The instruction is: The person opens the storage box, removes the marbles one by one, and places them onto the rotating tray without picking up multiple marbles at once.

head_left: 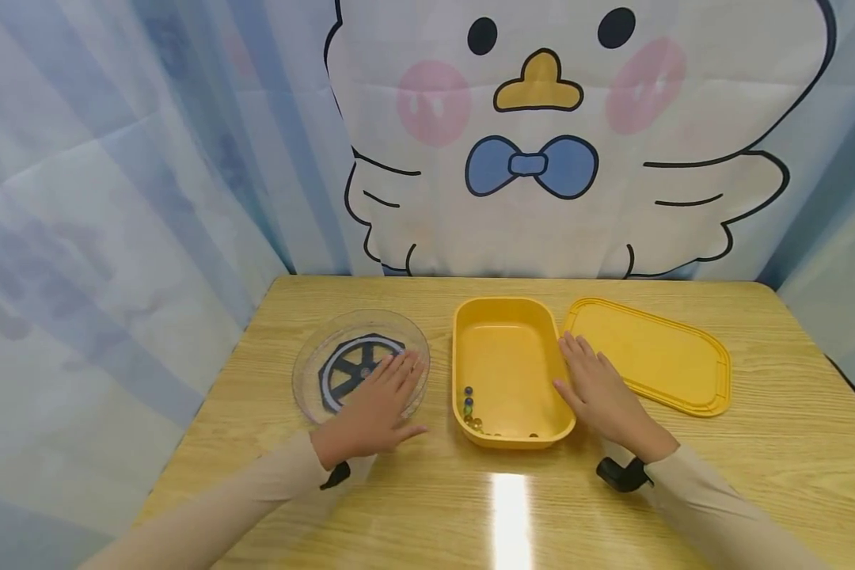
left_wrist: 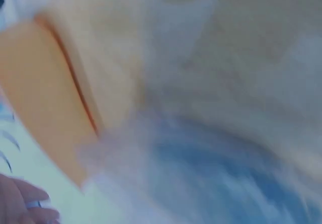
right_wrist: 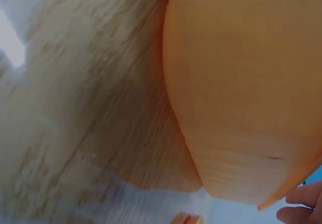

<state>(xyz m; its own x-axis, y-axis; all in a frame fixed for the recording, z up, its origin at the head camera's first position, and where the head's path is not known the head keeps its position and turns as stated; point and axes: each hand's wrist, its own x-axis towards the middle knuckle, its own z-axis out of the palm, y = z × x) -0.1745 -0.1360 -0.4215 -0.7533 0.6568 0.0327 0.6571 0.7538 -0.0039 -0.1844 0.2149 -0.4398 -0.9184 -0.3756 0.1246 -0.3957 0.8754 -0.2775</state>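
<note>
A clear round dish (head_left: 301,378) rests on the table, with a dark spoked wheel shape (head_left: 352,348) showing in it. My left hand (head_left: 370,412) lies over the right front of this dish, fingers stretched and thumb spread, with nothing in its grasp. To the right stands a yellow box (head_left: 513,364). Several small marbles (head_left: 469,402) lie along its left and front inner edges. My right hand (head_left: 602,392) is beside the box's right rim, fingers straight; whether it touches the rim I cannot tell. The box wall (right_wrist: 241,83) fills much of the right wrist view.
A flat yellow lid (head_left: 655,356) lies at the box's right, partly behind my right hand. Wooden tabletop (head_left: 427,514) surrounds these things, with a bright reflection near the front. Behind the table hangs a curtain (head_left: 527,229) printed with a cartoon bird.
</note>
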